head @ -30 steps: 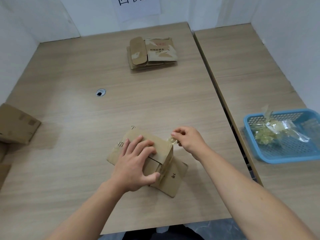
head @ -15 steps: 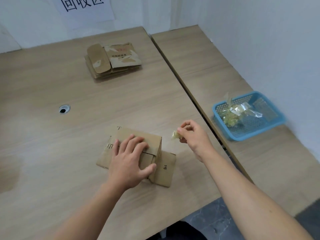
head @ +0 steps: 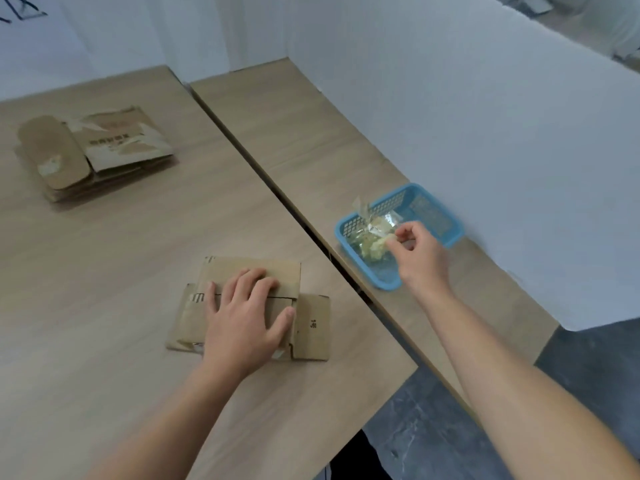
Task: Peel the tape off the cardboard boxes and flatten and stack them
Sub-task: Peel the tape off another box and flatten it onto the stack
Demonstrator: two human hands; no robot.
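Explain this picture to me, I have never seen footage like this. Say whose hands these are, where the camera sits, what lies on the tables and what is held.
There is no machine here: a person works with bare hands, and one wide camera worn on the head looks down at them. The left hand lies flat on a half-flattened cardboard box on the near table, pressing it down. The right hand reaches over a blue basket on the side table and pinches a tape scrap. A tape wad lies in the basket. Farther back on the near table sits a stack of flattened boxes.
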